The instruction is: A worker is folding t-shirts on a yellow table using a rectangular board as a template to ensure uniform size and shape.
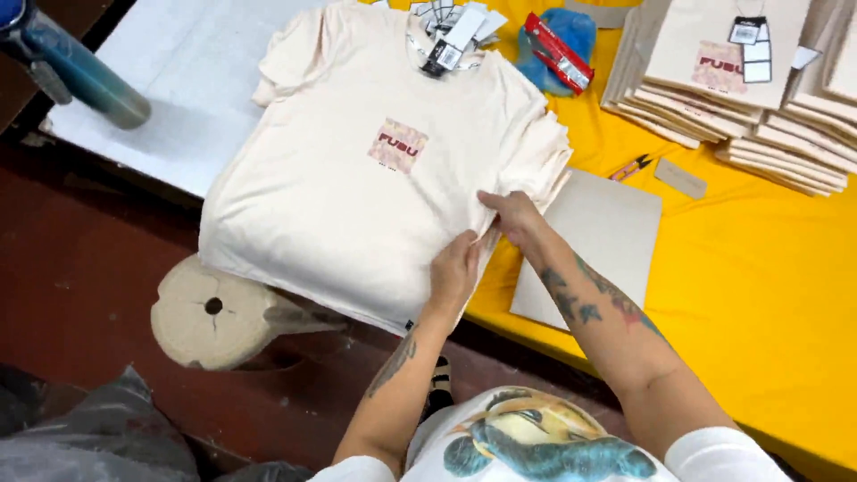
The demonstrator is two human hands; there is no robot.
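shirt: the cream T-shirt point(357, 196) lies flat, front up, on the counter point(759, 268), its lower hem hanging past the near edge; a small pink square print sits on the chest
handling: judged soft, light and limp; it will sag and crease wherever you leave it unsupported, so lift by a doubled edge, not a single layer
where to hold: the right side seam near the hem, where both your hands already are; the shoulders are the other sound place
left hand: your left hand point(453, 272) pinches the cloth at the shirt's lower right edge; grip pressed together on the fabric
right hand: your right hand point(511, 214) pinches the same edge a little higher; fingers closed on the cloth
count: one shirt laid out; one grey cardboard sheet point(594, 241) just beside it; two stacks of folded shirts point(714, 80) well apart at the far right; one red-handled tool point(630, 168); one red packet point(558, 52)
below: one round cardboard piece point(214, 312) under the hem
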